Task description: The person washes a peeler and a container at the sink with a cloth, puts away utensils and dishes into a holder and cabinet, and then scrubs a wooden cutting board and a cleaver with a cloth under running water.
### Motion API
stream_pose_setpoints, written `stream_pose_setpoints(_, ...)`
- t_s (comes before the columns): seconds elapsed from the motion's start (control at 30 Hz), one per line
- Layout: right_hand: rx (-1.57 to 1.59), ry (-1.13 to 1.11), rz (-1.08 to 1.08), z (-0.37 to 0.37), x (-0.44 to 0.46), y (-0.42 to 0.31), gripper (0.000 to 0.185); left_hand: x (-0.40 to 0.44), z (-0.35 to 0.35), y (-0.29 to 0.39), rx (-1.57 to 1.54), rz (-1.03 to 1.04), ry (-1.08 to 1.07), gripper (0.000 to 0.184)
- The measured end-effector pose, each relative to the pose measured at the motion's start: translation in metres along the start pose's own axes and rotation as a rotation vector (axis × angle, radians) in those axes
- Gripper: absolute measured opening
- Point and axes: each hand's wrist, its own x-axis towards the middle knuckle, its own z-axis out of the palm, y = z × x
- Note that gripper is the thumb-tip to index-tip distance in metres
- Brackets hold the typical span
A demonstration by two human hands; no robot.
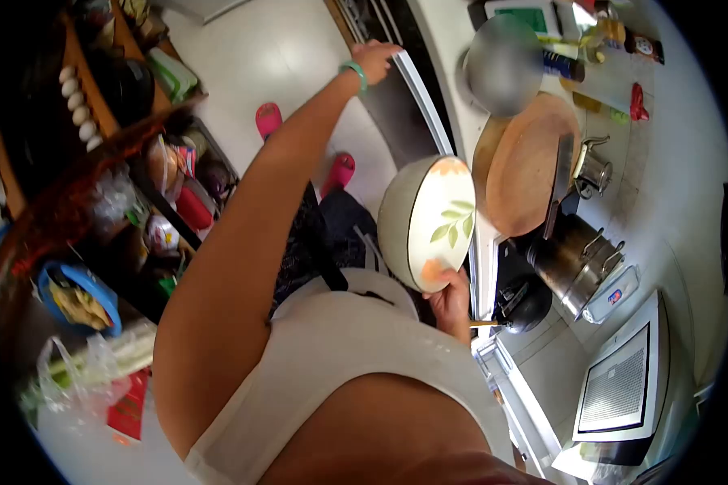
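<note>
Bowl [442, 225] in right hand [453, 305], left hand [374, 62] on panel [429, 101] (labels [561, 65] illegible)

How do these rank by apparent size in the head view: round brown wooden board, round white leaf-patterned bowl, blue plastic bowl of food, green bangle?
1. Unsure, too alike to rank: wooden board and white leaf-patterned bowl, the bowl likely nearer the camera.
2. Blue bowl
3. Green bangle
</note>
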Motion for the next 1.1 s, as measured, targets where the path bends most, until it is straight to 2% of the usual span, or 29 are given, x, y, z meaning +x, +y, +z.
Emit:
stream_pose_setpoints(0.03,-0.033,0.02,0.019,-0.003,-0.001,-0.007,0.054,-0.024,-0.018,0.007,0.002,-0.031,0.051,0.04)
stream_pose_setpoints(0.07,-0.065,-0.014,0.036,-0.015,0.0,-0.009,0.057,-0.047,-0.015,0.0,0.037,0.024,0.218,0.037)
stream_pose_setpoints(0.13,-0.138,-0.092,0.05,-0.03,0.01,-0.015,0.061,-0.1,-0.028,-0.006,-0.171,-0.035,0.202,0.038)
stream_pose_setpoints(0.2,-0.198,-0.13,0.066,-0.033,0.016,-0.021,0.064,-0.161,-0.028,-0.014,-0.461,-0.218,0.174,0.034)
stream_pose_setpoints(0.27,-0.254,-0.186,0.093,-0.026,0.031,-0.024,0.057,-0.226,-0.03,-0.009,-0.423,-0.259,0.23,0.027)
stream_pose_setpoints(0.33,-0.256,-0.222,0.124,-0.019,0.054,-0.015,0.054,-0.285,-0.029,-0.004,-0.497,-0.332,0.2,0.03)
stream_pose_setpoints(0.37,-0.242,-0.239,0.142,-0.012,0.066,-0.006,0.054,-0.311,-0.028,0.001,-0.433,-0.377,0.144,0.034)
stream_pose_setpoints(0.43,-0.237,-0.313,0.198,-0.007,0.094,0.01,0.048,-0.358,-0.016,0.023,-0.398,-0.436,0.18,0.038)
stream_pose_setpoints(0.47,-0.169,-0.328,0.179,0.006,0.097,0.017,0.051,-0.38,-0.003,0.025,-0.366,-0.447,0.217,0.042)
stream_pose_setpoints(0.5,-0.1,-0.344,0.158,0.019,0.102,0.026,0.055,-0.395,0.006,0.036,-0.35,-0.473,0.283,0.028)
stream_pose_setpoints(0.57,-0.005,-0.292,0.285,-0.008,0.149,0.039,0.058,-0.428,0.029,0.058,-0.346,-0.462,0.379,0.035)
stream_pose_setpoints(0.63,0.0,-0.297,0.267,-0.01,0.158,0.043,0.059,-0.434,0.022,0.078,-0.371,-0.503,0.392,0.038)
stream_pose_setpoints(0.7,0.106,-0.158,0.248,-0.027,0.19,0.051,0.058,-0.45,0.038,0.073,-0.432,-0.622,0.365,0.036)
stream_pose_setpoints(0.73,0.106,-0.248,0.296,-0.037,0.196,0.05,0.054,-0.456,0.032,0.079,-0.434,-0.625,0.363,0.036)
stream_pose_setpoints(0.77,0.169,-0.114,0.254,-0.035,0.203,0.048,0.055,-0.46,0.043,0.073,-0.475,-0.626,0.345,0.034)
stream_pose_setpoints(0.93,0.231,-0.071,0.223,-0.058,0.23,0.05,0.055,-0.476,0.049,0.067,-0.534,-0.613,0.228,0.035)
stream_pose_setpoints(1.1,0.193,-0.065,0.141,-0.06,0.247,0.048,0.054,-0.488,0.062,0.069,-0.647,-0.657,0.246,0.034)
